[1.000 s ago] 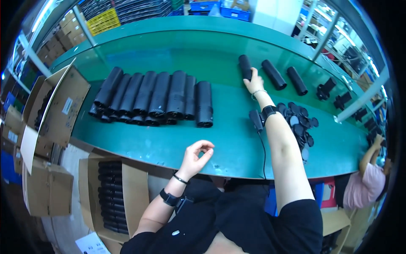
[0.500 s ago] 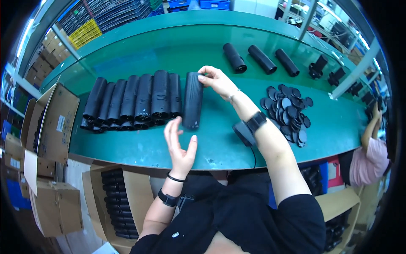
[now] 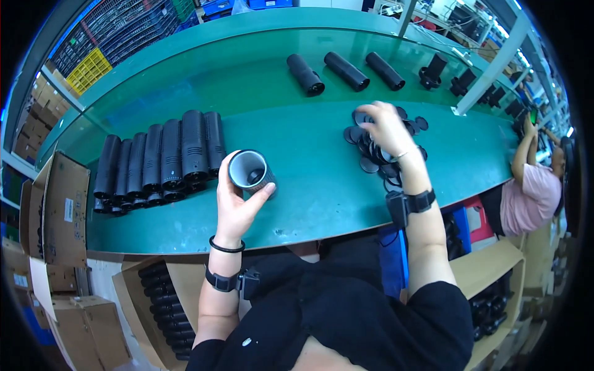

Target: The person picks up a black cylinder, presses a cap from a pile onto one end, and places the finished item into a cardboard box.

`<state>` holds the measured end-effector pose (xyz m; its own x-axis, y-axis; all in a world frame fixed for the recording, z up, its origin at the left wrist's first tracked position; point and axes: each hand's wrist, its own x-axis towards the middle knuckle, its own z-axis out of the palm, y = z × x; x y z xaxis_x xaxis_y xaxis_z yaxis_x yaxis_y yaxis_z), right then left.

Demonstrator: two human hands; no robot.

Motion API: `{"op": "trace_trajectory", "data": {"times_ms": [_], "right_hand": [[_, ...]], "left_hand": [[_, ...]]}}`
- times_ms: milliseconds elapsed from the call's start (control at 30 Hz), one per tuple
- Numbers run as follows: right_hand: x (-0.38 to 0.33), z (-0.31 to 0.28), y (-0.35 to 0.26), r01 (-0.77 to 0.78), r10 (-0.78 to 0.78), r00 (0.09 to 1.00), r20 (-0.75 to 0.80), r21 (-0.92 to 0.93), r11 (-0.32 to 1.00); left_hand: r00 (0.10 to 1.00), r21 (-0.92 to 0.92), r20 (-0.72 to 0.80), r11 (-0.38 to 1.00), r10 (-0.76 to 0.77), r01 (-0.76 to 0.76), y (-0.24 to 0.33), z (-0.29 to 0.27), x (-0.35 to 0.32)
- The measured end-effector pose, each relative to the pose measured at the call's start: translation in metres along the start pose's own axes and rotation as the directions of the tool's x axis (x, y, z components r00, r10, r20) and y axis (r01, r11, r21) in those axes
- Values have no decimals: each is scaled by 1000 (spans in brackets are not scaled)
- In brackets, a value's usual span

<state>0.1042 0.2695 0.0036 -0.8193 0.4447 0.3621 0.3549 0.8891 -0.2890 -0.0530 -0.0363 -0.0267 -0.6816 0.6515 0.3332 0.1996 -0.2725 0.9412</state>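
My left hand is wrapped round a black ribbed tube, whose open end faces up toward me and shows a pale inside with a dark part deep down. Over a heap of thin black discs on the right hovers my right hand, fingers bent, with thumb and forefinger apart. It is slightly blurred, and no disc shows clearly in its grasp. To the left, several black tubes lie side by side in a stacked row.
Three tubes lie along the back of the green bench, with flanged black parts to their right. Cardboard boxes stand left; an open box of black parts sits below. A co-worker is at far right.
The tube has passed from my right hand into my left and now points its open end at me. My right hand has moved right to the discs. The view has shifted.
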Motion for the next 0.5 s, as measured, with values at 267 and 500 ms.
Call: {"op": "trace_trajectory", "data": {"times_ms": [267,500], "right_hand": [[-43,9,127,-295,302,952,44,-117,948],[-30,11,72,-224,314,927,-208,364,904]], "left_hand": [[984,-76,174,995,-46,60,-15,17,19],[984,-179,159,977,-86,114,-11,6,32]]}}
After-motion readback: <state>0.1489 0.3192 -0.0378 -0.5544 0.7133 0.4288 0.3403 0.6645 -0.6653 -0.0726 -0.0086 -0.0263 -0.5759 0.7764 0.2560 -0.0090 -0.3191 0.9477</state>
